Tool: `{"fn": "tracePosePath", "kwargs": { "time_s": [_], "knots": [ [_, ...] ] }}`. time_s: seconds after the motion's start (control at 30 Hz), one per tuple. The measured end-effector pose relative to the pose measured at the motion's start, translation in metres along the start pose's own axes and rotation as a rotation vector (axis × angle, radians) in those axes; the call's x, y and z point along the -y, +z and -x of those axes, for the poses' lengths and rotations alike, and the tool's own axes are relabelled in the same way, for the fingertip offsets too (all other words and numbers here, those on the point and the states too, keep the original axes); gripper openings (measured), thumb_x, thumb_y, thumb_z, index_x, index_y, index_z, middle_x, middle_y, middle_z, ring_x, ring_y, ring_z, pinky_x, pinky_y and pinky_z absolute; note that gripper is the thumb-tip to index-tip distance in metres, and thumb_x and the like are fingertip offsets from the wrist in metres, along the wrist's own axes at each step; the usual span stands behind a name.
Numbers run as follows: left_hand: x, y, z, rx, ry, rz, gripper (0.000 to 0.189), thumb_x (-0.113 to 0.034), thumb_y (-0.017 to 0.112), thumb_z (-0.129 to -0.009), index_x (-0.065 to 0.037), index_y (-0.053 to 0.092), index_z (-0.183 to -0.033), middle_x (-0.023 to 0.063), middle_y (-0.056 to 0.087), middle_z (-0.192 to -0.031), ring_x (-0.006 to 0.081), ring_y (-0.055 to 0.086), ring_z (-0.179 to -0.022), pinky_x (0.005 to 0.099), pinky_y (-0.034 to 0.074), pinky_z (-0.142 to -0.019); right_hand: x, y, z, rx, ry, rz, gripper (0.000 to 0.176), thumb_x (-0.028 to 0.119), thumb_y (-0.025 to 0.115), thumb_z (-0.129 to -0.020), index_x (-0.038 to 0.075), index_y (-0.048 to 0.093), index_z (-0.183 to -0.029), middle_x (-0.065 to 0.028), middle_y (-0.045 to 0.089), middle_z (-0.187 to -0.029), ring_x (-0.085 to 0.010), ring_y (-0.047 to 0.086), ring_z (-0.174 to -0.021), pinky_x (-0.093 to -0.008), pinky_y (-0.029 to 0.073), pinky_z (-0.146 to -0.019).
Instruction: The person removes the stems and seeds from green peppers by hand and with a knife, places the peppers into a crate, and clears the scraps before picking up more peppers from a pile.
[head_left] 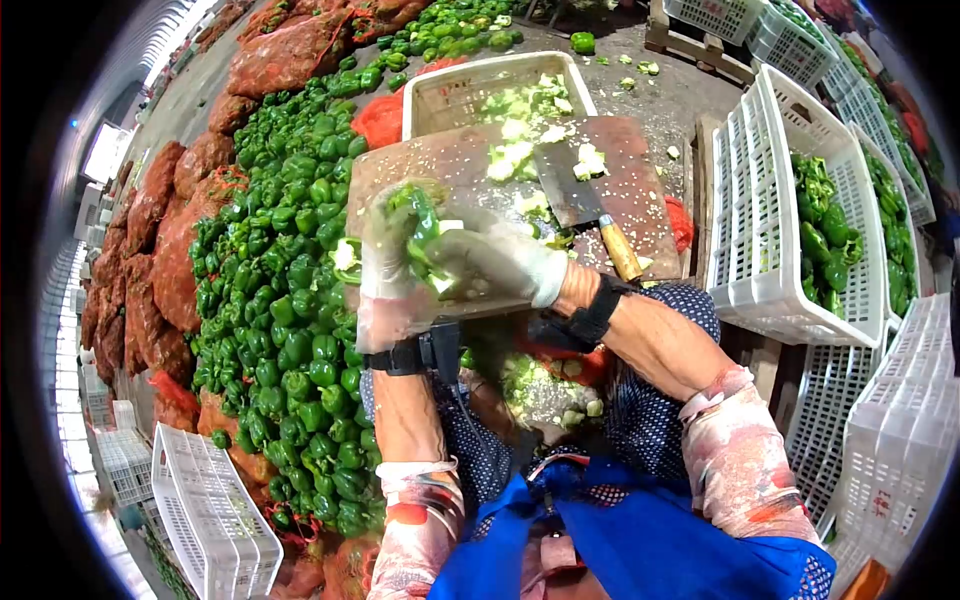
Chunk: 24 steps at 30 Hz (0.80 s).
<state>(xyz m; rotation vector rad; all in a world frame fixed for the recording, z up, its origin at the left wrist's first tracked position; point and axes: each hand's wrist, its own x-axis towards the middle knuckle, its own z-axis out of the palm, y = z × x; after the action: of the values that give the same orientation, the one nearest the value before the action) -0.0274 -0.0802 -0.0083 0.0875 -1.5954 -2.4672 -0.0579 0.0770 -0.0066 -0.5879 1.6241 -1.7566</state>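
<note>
Both gloved hands are together over the left part of a wooden cutting board. My left hand is wrapped round a green pepper, blurred by motion. My right hand reaches in from the right with its fingers bent against the same pepper. A cleaver with a wooden handle lies on the board to the right of my hands, its handle towards me. Pale pepper cores and scattered seeds lie around the blade.
A large heap of green peppers lies to the left, with red mesh sacks beyond. A white crate with cores stands behind the board. At right, another white crate holds peppers. An empty-looking crate is at lower left.
</note>
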Motion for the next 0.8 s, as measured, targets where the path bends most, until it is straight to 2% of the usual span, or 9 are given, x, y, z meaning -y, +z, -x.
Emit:
{"fn": "tracePosePath", "kwargs": {
  "time_s": [0.07, 0.13, 0.2, 0.33, 0.37, 0.47, 0.67, 0.73, 0.8],
  "knots": [
    [0.001, -0.004, 0.008, -0.025, -0.052, 0.076, 0.04, -0.02, 0.07, -0.084, -0.001, 0.055, -0.116, 0.0076, 0.064, -0.095, 0.0145, 0.063, -0.079, 0.024, 0.054, -0.06, -0.024, 0.002, -0.01, 0.002, 0.106, -0.327, 0.029, 0.02, 0.056, -0.089, 0.005, 0.059, -0.113, -0.0088, 0.065, -0.093, -0.0179, 0.065, -0.067, -0.0302, 0.054, -0.056],
    [-0.002, -0.009, 0.007, 0.031, -0.069, 0.108, 0.039, -0.016, 0.068, -0.084, 0.001, 0.055, -0.116, 0.0084, 0.065, -0.097, 0.015, 0.064, -0.082, 0.0252, 0.055, -0.063, -0.004, 0.006, 0.001, 0.103, 0.332, -0.758, 0.027, 0.018, 0.054, -0.091, 0.003, 0.058, -0.113, -0.0111, 0.065, -0.096, -0.0227, 0.067, -0.075, -0.0318, 0.056, -0.065],
    [0.007, -0.021, 0.003, 0.049, -0.055, 0.129, 0.035, -0.014, 0.067, -0.085, 0.001, 0.056, -0.115, 0.0084, 0.065, -0.095, 0.0156, 0.064, -0.083, 0.0253, 0.055, -0.064, -0.007, -0.004, 0.002, 0.126, -0.137, 0.021, 0.029, 0.02, 0.055, -0.09, 0.003, 0.059, -0.113, -0.0129, 0.065, -0.099, -0.0259, 0.066, -0.083, -0.0338, 0.055, -0.072],
    [-0.002, -0.005, 0.011, -0.026, -0.015, 0.087, 0.025, -0.008, 0.062, -0.085, -0.001, 0.06, -0.109, 0.0075, 0.065, -0.092, 0.0157, 0.064, -0.081, 0.0262, 0.054, -0.068, 0.009, -0.011, 0.001, -0.08, -0.246, 0.762, 0.043, 0.032, 0.063, -0.082, 0.006, 0.059, -0.116, -0.0184, 0.065, -0.096, -0.0317, 0.064, -0.087, -0.0388, 0.051, -0.077],
    [0.007, -0.025, 0.001, 0.062, -0.088, 0.094, 0.03, -0.007, 0.062, -0.085, -0.002, 0.057, -0.114, 0.0071, 0.064, -0.095, 0.0155, 0.062, -0.079, 0.0261, 0.053, -0.066, 0.015, -0.013, 0.0, -0.091, -0.223, 0.997, 0.043, 0.044, 0.053, -0.087, 0.008, 0.06, -0.108, -0.0224, 0.066, -0.097, -0.038, 0.064, -0.091, -0.0444, 0.051, -0.078],
    [0.011, -0.015, 0.008, -0.153, -0.076, 0.095, 0.033, -0.006, 0.063, -0.084, -0.002, 0.055, -0.116, 0.0072, 0.063, -0.098, 0.0161, 0.062, -0.08, 0.0254, 0.053, -0.068, 0.011, -0.01, -0.001, -0.071, -0.117, 1.12, 0.043, 0.046, 0.051, -0.087, 0.008, 0.06, -0.107, -0.0215, 0.066, -0.096, -0.036, 0.065, -0.09, -0.0461, 0.051, -0.078],
    [0.019, -0.023, 0.004, 0.036, -0.084, -0.029, 0.036, -0.006, 0.062, -0.084, 0.0, 0.053, -0.118, 0.0107, 0.064, -0.101, 0.0193, 0.064, -0.087, 0.0289, 0.055, -0.073, 0.0, -0.026, -0.015, -0.059, 0.02, 1.363, 0.042, 0.045, 0.05, -0.087, 0.009, 0.066, -0.102, -0.0193, 0.068, -0.096, -0.0323, 0.067, -0.091, -0.0446, 0.051, -0.081],
    [0.004, -0.019, 0.003, 0.215, -0.166, 0.072, 0.037, -0.009, 0.064, -0.084, 0.0, 0.052, -0.119, 0.0118, 0.063, -0.102, 0.0204, 0.064, -0.087, 0.0308, 0.056, -0.071, 0.005, -0.031, -0.015, -0.01, 0.055, 1.361, 0.041, 0.042, 0.05, -0.088, 0.009, 0.063, -0.109, -0.0197, 0.068, -0.099, -0.032, 0.067, -0.092, -0.0447, 0.051, -0.082],
    [0.006, -0.003, 0.017, 0.026, -0.047, 0.208, 0.04, -0.025, 0.064, -0.088, -0.001, 0.053, -0.119, 0.0128, 0.064, -0.097, 0.02, 0.063, -0.076, 0.0304, 0.055, -0.061, -0.007, -0.044, -0.028, 0.059, 0.069, 1.335, 0.048, 0.036, 0.054, -0.085, 0.012, 0.053, -0.126, -0.0204, 0.066, -0.097, -0.0361, 0.064, -0.091, -0.0466, 0.049, -0.083]
  ]
}}
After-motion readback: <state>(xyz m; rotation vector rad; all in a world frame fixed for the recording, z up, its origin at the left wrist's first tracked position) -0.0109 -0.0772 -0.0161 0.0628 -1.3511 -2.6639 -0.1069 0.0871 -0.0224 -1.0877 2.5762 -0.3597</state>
